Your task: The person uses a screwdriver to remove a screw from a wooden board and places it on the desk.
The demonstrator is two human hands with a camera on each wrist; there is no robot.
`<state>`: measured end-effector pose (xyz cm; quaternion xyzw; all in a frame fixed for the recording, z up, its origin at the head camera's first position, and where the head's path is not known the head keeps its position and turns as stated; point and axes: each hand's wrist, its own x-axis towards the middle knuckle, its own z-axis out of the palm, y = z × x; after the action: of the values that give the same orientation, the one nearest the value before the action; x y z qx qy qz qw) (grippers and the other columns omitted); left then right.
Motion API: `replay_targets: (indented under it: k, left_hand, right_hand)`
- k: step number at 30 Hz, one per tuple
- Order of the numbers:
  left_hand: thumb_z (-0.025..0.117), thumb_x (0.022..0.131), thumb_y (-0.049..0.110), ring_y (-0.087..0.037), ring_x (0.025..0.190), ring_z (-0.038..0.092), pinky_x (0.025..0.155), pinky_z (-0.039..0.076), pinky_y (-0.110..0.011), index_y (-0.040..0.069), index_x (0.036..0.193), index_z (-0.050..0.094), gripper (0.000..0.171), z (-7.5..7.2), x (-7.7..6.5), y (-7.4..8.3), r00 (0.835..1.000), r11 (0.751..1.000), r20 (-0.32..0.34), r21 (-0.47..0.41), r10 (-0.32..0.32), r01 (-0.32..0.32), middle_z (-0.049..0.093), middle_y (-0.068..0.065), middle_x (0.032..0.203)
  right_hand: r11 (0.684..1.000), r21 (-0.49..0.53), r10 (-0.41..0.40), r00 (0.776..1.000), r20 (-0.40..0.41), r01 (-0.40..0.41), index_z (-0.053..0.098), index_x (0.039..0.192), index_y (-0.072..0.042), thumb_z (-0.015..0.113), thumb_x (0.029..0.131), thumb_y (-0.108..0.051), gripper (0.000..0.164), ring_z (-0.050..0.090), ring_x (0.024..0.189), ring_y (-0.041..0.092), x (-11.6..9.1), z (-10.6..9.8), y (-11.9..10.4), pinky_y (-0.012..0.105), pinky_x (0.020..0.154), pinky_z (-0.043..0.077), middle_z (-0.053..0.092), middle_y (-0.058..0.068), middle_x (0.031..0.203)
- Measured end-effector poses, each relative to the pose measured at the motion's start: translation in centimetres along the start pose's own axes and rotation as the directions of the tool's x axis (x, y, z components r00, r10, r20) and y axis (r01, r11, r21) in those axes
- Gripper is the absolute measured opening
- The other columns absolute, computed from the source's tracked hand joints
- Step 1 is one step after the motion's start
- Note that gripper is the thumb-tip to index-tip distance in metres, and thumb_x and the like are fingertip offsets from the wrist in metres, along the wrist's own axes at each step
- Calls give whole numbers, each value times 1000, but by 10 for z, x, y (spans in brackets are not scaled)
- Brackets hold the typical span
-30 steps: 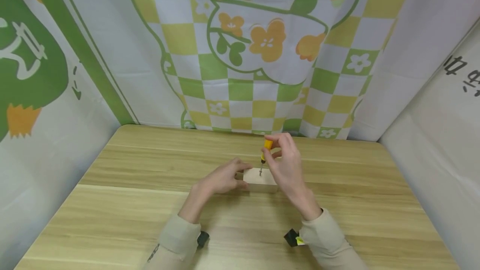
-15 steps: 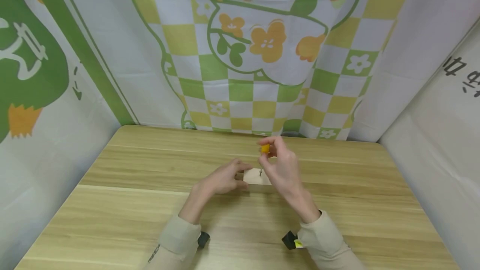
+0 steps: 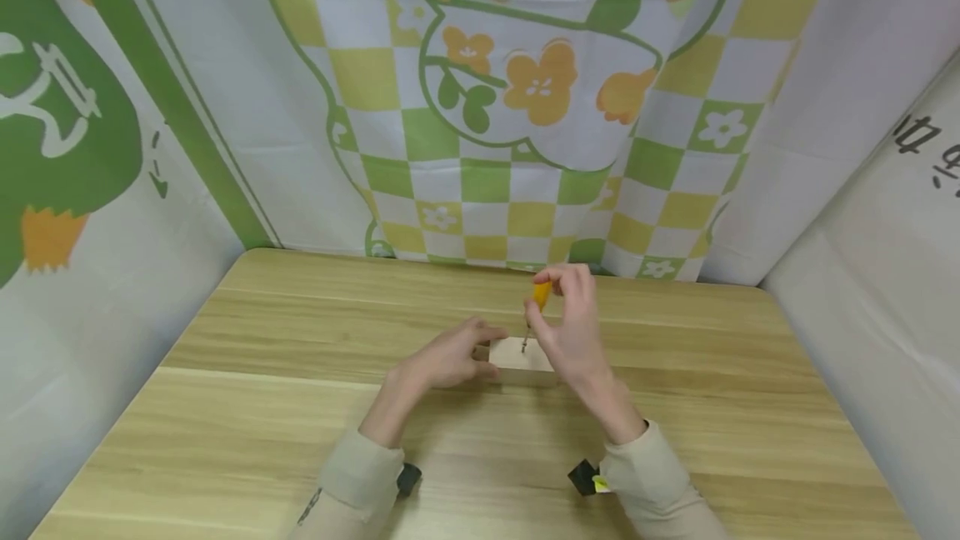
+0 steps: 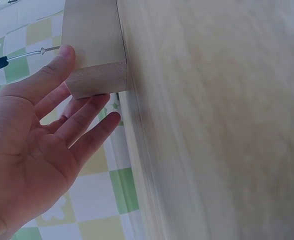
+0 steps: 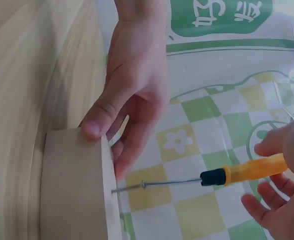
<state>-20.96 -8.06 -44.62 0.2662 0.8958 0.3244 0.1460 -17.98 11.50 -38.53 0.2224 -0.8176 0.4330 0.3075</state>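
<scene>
A pale wooden block (image 3: 512, 353) lies on the table, its left end held by my left hand (image 3: 442, 357) between thumb and fingers. A metal screw (image 5: 129, 188) stands in the block's upper face, with much of its threaded shank exposed. The tip of a screwdriver (image 5: 252, 170) with a yellow-orange handle and black collar meets the screw's head. My right hand (image 3: 573, 336) grips that handle with thumb and fingertips from above. In the left wrist view, the left thumb (image 4: 57, 70) presses one side of the block (image 4: 94, 37); the fingertips touch its far side.
The wood-grain table (image 3: 300, 315) extends around the block. Behind it hangs a checkered curtain with flowers (image 3: 480, 182), close to the back edge. White printed sheets (image 3: 892, 273) enclose both sides. Black wrist devices (image 3: 583, 477) sit under the cuffs.
The right hand's fingers dipped around the screwdriver handle half a second ago and have since shifted back up and right. The left hand and block stay nearly in place.
</scene>
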Motion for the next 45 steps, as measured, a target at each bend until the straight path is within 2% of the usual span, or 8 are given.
replay_targets:
  k: [6,12,18,25,30,35,40,45]
  left_hand:
    - [75,89,29,-30,125,54,104,45,-50,15,145,52,62,-1,-1,-1,1000,1000,-7,3,1,-1,53,-11,141]
    - [75,89,29,-31,125,54,104,45,-50,14,145,52,63,-2,-2,0,1000,1000,-8,-7,7,-7,53,-12,141]
    - [75,89,29,-30,123,55,103,46,-50,14,145,52,62,-2,-2,1,1000,1000,-7,-21,9,-9,53,-11,139]
    - [76,88,29,-29,121,55,102,47,-49,16,144,53,62,-2,-2,2,1000,999,-11,-32,0,0,54,-10,139]
    - [76,88,28,-28,120,56,101,47,-48,15,144,54,61,-1,-1,1,1000,1000,-10,-29,7,-7,55,-10,136]
    - [76,88,27,-28,120,55,102,47,-49,14,144,53,62,-1,-1,2,1000,999,-5,-39,4,-5,55,-9,136]
    - [75,89,28,-27,118,56,100,47,-47,15,145,52,62,0,0,2,1000,1000,-2,-23,8,-8,54,-10,136]
    - [75,89,28,-27,118,56,100,47,-47,14,145,52,62,0,1,2,1000,1000,-1,-21,10,-10,54,-10,136]
  right_hand:
    - [1000,10,-4,1000,1,4,59,105,2,75,82,8,29,60,85,24,0,-4,-1,33,69,58,53,15,105]
    - [1000,-12,-7,1000,-1,7,61,105,1,75,82,8,27,63,83,24,1,-5,-2,29,70,59,57,14,101]
    - [1000,19,-25,1000,-8,25,64,103,2,73,81,11,26,67,82,24,0,-5,-4,33,70,60,66,14,97]
    - [995,95,14,999,37,-17,60,99,1,62,82,17,24,72,97,26,0,-6,-10,29,78,60,72,15,108]
    - [991,121,46,997,63,-53,58,99,1,60,82,17,24,70,102,25,0,-4,-10,33,83,59,72,14,109]
    - [994,110,14,1000,27,-17,61,96,-1,70,82,12,21,62,101,24,-1,-3,-8,40,86,57,64,12,106]
    - [996,93,-1,1000,-1,1,65,93,-2,75,82,7,18,60,87,20,1,-2,-7,31,71,56,55,11,100]
    - [997,80,23,1000,-3,-23,64,94,-2,72,82,10,18,62,85,20,2,-2,-5,26,70,57,55,10,99]
